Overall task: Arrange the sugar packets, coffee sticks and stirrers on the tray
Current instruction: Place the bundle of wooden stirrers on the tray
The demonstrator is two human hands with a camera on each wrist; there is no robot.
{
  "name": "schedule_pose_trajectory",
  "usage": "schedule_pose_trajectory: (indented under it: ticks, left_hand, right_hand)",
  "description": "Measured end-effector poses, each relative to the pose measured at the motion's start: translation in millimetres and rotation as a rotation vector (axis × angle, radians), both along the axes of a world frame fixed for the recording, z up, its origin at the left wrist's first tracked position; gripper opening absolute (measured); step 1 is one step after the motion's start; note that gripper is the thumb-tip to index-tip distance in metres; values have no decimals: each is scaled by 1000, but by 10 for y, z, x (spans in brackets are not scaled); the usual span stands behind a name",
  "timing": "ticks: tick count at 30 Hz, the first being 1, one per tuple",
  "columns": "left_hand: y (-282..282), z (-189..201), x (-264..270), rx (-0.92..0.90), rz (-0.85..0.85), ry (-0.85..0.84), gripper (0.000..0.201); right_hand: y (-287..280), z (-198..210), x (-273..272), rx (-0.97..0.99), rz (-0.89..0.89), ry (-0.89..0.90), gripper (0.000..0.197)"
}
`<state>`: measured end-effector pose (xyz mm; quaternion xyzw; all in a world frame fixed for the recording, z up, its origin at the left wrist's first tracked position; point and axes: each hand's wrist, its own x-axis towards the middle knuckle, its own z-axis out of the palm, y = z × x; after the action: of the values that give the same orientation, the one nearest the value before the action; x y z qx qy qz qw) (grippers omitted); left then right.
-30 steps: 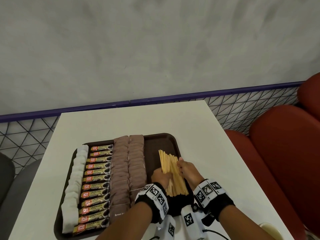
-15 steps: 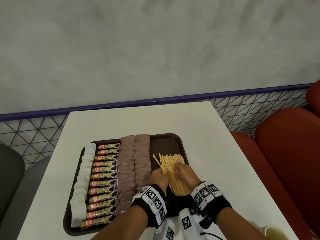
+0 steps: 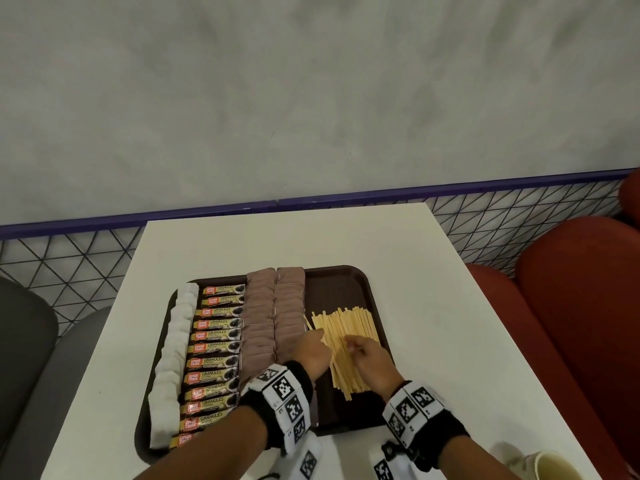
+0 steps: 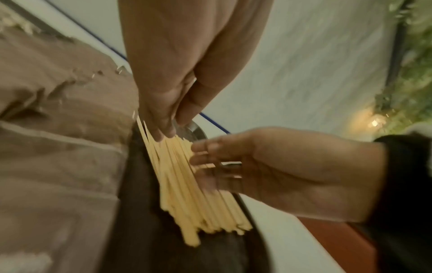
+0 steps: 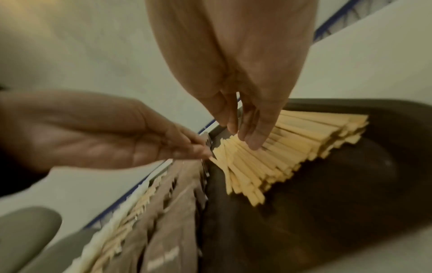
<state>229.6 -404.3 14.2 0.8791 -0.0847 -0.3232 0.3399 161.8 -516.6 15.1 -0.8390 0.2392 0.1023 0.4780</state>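
Head view: the brown tray (image 3: 363,282) sits on the white table (image 3: 311,237) at lower centre of the frame. White sugar packets (image 3: 173,362), coffee sticks (image 3: 216,348) and brown packets (image 3: 273,313) fill its left and middle in rows. The stirrers (image 3: 346,337) lie fanned on the right part of the tray, long axis running from bottom to top of the frame. The left hand (image 3: 311,351) meets the fan at its left edge; the right hand (image 3: 369,358) rests on its lower middle. Both are equally near.

Left wrist view: the left hand's fingers (image 4: 163,127) are straight and together, tips on the far ends of the stirrers (image 4: 194,194). The right hand (image 4: 268,170) lies spread and flat on the bundle. Nothing is pinched.

Right wrist view: the right fingers (image 5: 252,136) press down on the stirrers (image 5: 268,158), loosely straight. The left hand (image 5: 112,133) comes in from centre left, fingertips together at one stray stirrer's end; we cannot tell whether it pinches it. We judge squaring the fan needs a sideways squeeze across that axis.
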Motion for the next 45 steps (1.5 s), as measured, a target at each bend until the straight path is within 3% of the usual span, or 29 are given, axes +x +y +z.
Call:
schedule_pose_trajectory:
  ticks: [4, 9, 14, 19, 24, 29, 40, 45]
  left_hand:
    - [98, -13, 278, 23, -109, -227, 46]
    - [230, 109, 512, 398, -417, -503, 46]
    - [238, 139, 551, 528, -558, -565, 49]
    - [173, 73, 524, 593, -715, -654, 55]
    - [54, 87, 495, 682, -863, -608, 56]
    - [-24, 86, 521, 667, -825, -579, 66]
    - [-70, 197, 571, 571, -763, -407, 66]
    - [-82, 201, 592, 611, -774, -385, 67]
  right_hand:
    - [106, -14, -100, -107, 174, -8, 37]
    - [107, -60, -196, -181, 191, -85, 38]
    - [171, -73, -360, -310, 470, -31, 32]
    - [230, -51, -449, -333, 565, 35, 32]
    - [315, -102, -466, -345, 528, -91, 37]
    - [436, -144, -545, -336, 624, -103, 36]
    - [407, -164, -502, -305, 602, -234, 33]
    - [329, -115, -555, -395, 608, -172, 33]
